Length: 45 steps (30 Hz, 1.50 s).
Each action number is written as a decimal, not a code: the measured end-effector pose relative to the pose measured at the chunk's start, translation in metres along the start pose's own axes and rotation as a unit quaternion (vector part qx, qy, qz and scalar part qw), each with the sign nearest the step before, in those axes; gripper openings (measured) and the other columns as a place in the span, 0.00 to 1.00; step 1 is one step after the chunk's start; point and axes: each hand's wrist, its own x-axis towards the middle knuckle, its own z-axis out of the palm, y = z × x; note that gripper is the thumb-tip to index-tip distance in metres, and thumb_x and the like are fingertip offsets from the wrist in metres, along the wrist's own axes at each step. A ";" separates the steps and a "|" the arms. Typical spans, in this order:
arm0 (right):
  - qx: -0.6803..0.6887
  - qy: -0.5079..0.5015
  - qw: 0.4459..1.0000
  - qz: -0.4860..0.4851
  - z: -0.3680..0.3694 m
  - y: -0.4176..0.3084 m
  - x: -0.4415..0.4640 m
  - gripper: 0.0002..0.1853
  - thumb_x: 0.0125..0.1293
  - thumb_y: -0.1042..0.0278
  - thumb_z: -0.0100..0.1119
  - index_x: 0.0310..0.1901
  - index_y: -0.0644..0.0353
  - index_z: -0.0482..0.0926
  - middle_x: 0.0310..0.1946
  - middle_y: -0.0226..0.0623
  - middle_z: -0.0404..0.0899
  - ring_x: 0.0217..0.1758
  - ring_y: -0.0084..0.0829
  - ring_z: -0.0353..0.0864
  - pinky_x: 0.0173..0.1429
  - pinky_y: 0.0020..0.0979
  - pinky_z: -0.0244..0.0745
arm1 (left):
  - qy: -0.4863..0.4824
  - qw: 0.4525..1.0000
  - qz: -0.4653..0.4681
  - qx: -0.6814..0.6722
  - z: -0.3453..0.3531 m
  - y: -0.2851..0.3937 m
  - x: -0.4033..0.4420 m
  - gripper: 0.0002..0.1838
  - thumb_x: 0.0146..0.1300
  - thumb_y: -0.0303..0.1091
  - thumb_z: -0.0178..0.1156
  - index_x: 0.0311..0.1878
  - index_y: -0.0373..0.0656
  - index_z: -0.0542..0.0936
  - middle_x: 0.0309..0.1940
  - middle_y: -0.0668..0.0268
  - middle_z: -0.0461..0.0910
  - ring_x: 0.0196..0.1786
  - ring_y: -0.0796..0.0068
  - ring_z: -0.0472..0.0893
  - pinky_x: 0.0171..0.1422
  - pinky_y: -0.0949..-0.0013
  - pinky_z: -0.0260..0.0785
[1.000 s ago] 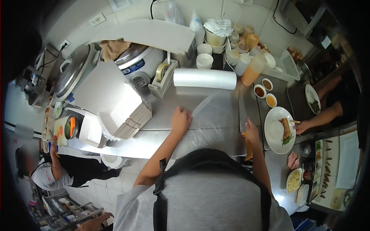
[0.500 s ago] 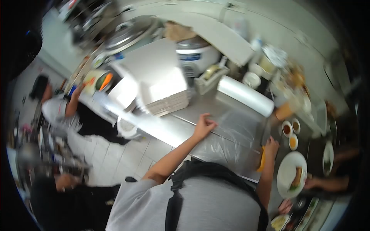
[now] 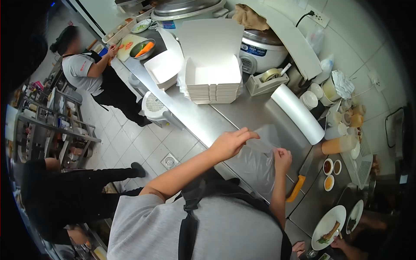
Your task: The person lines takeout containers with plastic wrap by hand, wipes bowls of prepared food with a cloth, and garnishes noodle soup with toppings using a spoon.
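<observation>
In the head view, the one in hand, a clear film (image 3: 255, 167) is being handled on the near side of the roll (image 3: 298, 113); the step looks like lifting or parting the sheet. The right hand (image 3: 282, 159) has its fingertips closed on the film, nearer than the roll; the left hand (image 3: 234, 142) is apart from it, fingers at the film's upper edge, and I cannot tell whether they pinch it. The next move probably calls for a sure hold with both hands and for keeping the film off the knife (image 3: 302, 175), which lies to the right on the roll's near side. Counted: one roll, one film as far as I can tell, one knife; three cups (image 3: 328, 167) right of the roll, and two plates (image 3: 330, 216) beyond the cups; left of the roll, one tape dispenser (image 3: 268, 83), then one stack of boxes (image 3: 212, 92), too tight to count.
</observation>
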 end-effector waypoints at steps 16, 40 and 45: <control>0.307 0.114 0.884 -0.334 -0.011 -0.275 0.113 0.15 0.66 0.78 0.57 0.54 0.56 0.75 0.44 0.34 0.73 0.38 0.22 0.74 0.38 0.19 0.72 | 0.353 0.925 0.064 0.121 -0.206 -0.118 0.051 0.24 0.51 0.10 0.49 0.49 0.47 0.76 0.24 0.63 0.70 0.24 0.68 0.76 0.27 0.67 0.69; 0.353 0.119 0.896 -0.241 0.105 -0.327 0.242 0.37 0.64 0.73 0.63 0.71 0.58 0.54 0.47 0.35 0.69 0.31 0.20 0.69 0.34 0.17 0.68 | 0.445 0.862 -0.211 -0.123 -0.212 -0.227 0.060 0.50 0.51 0.38 0.68 0.74 0.48 0.48 0.48 0.61 0.68 0.39 0.74 0.71 0.36 0.74 0.68; 0.393 0.054 0.901 -0.175 0.087 -0.308 0.202 0.37 0.69 0.61 0.54 0.74 0.54 0.47 0.58 0.42 0.67 0.43 0.27 0.75 0.53 0.29 0.70 | 0.309 0.838 -0.366 -0.263 -0.187 -0.222 0.013 0.28 0.60 0.40 0.65 0.60 0.40 0.70 0.31 0.69 0.74 0.29 0.83 0.72 0.28 0.78 0.65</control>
